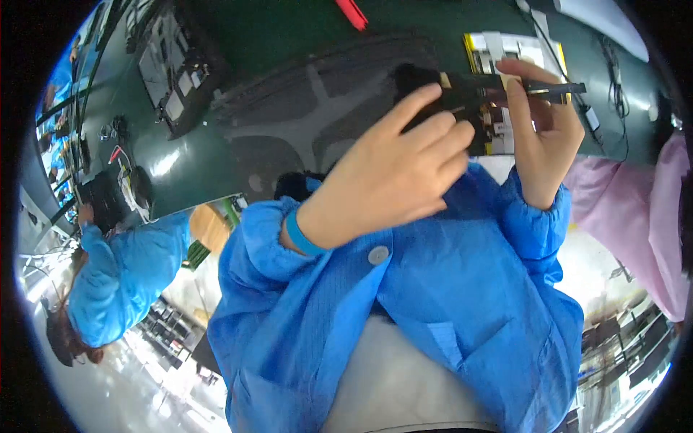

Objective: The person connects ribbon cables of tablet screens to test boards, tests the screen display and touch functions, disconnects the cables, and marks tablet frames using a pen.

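My right hand (545, 126) pinches a long, thin black part (559, 89) between thumb and fingers, its end sticking out to the right. Just left of it, my left hand (401, 162) is closed, with the index finger stretched forward and the others curled. The index fingertip comes close to a small tan piece (445, 80) on a dark, blurred section. What the left fingers grip is hidden. Beyond and beneath the right hand lies a flat, open electronic unit (473, 52) with yellow edges and pale panels.
A dark mat (289, 108) covers part of the green table (170, 187). At the far left rests an opened black device (170, 79). A red object (351, 13) lies at the back, cables (617, 94) at right. Another person in blue (133, 278) works at left; pink cloth (628, 202) shows at right.
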Motion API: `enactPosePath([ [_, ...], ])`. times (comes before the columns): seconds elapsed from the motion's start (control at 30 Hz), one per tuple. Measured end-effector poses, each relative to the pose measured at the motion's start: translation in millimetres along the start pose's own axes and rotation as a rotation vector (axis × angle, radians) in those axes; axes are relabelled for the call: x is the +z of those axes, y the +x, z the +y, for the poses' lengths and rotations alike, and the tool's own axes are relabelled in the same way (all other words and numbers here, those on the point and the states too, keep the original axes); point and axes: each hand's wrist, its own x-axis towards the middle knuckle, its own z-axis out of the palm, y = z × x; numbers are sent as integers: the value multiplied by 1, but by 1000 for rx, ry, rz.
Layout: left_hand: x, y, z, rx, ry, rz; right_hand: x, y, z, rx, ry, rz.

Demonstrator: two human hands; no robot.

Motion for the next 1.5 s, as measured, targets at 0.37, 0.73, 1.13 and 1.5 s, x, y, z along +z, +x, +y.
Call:
enactPosePath([
  [0.37,-36,21,-12,-87,-749,79,-31,-7,-1,46,69,-175],
  [0.73,-35,30,-18,-272,-1099,507,-29,-16,5,150,206,-188],
  [1.13,0,75,-28,-362,-18,100,-30,3,21,123,226,-91],
  [1.5,16,60,-27,-444,122,226,-33,-4,26,49,-230,-32],
])
